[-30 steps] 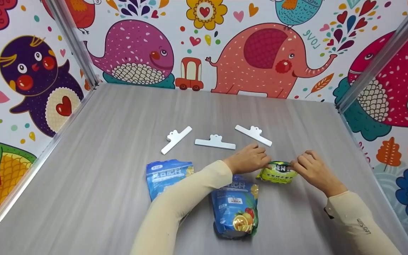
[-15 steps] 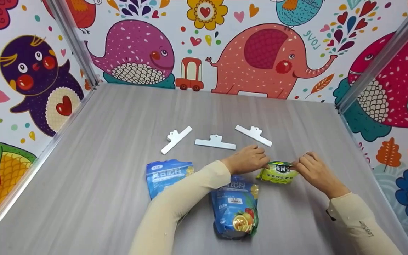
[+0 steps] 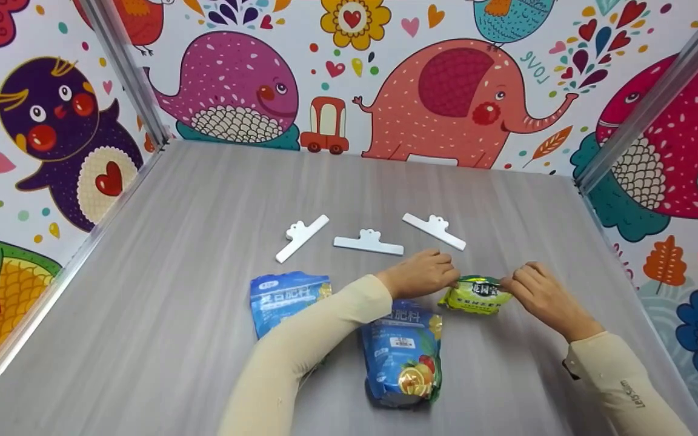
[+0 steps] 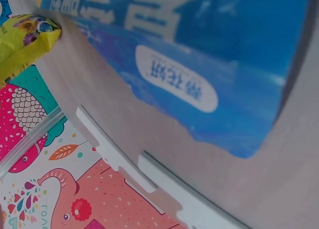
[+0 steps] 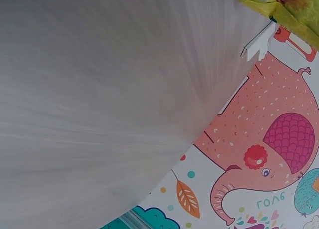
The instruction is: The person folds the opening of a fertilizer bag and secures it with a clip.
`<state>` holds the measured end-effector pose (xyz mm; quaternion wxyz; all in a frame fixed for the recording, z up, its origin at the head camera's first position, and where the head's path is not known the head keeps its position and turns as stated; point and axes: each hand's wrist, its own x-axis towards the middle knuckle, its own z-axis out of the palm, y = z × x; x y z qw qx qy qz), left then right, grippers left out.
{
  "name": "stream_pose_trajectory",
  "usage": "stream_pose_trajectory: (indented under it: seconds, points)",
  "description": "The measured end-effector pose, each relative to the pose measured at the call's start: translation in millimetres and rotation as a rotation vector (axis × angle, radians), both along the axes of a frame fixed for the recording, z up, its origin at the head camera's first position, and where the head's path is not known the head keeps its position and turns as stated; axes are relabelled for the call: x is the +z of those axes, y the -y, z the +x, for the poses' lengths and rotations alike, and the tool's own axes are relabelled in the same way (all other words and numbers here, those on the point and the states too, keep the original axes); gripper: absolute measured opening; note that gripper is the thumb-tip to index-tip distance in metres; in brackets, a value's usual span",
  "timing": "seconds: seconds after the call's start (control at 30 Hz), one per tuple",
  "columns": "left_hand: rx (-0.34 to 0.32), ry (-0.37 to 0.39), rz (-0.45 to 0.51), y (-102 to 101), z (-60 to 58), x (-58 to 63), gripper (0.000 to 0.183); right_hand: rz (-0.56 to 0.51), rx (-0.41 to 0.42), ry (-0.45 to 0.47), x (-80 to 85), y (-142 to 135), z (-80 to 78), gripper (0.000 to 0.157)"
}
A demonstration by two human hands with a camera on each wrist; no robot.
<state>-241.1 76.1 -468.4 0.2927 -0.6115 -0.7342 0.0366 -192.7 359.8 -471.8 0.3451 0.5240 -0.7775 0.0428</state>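
Observation:
In the head view a small yellow-green printed bag (image 3: 476, 298) stands right of the table's middle, its dark top edge stretched between two hands. My left hand (image 3: 418, 274) pinches the left end of that edge, and my right hand (image 3: 546, 297) pinches the right end. Parts of the same bag show in the left wrist view as a yellow bag corner (image 4: 27, 42) and in the right wrist view as a flowered bag side (image 5: 294, 12). Neither wrist view shows the fingers. Below my left hand lies a blue fertilizer pouch (image 3: 403, 357), its top partly covered by the forearm.
A second blue pouch (image 3: 285, 297) lies further left, partly behind the left sleeve (image 3: 300, 345). Beyond the bags lie three white clips: a left clip (image 3: 302, 238), a middle clip (image 3: 368, 243) and a right clip (image 3: 435, 229). Printed walls enclose the table (image 3: 203, 200).
My right hand has shifted slightly right, and my left hand slightly left. The bag's top stays pinched between them, and its front has creased a little differently. Pouches and clips stay put.

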Motion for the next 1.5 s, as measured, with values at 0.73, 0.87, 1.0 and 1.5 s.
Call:
stream_pose_trajectory:
  seconds: [0.73,0.87,1.0,1.5]
  points:
    - [0.037,0.091,-0.088,4.8,3.4,4.2,0.012,0.010,0.034,0.059,0.7,-7.4,2.2,0.039]
    - [0.052,0.105,-0.102,5.1,3.7,4.2,0.013,0.024,0.016,0.066,1.4,-9.0,3.7,0.041]
    - [0.051,0.102,-0.091,5.4,3.4,2.8,0.014,0.029,0.005,0.055,0.7,-9.3,4.4,0.040]
    - [0.074,0.086,-0.094,5.0,6.2,3.7,0.016,0.002,0.001,0.027,-2.0,-8.8,3.2,0.040]
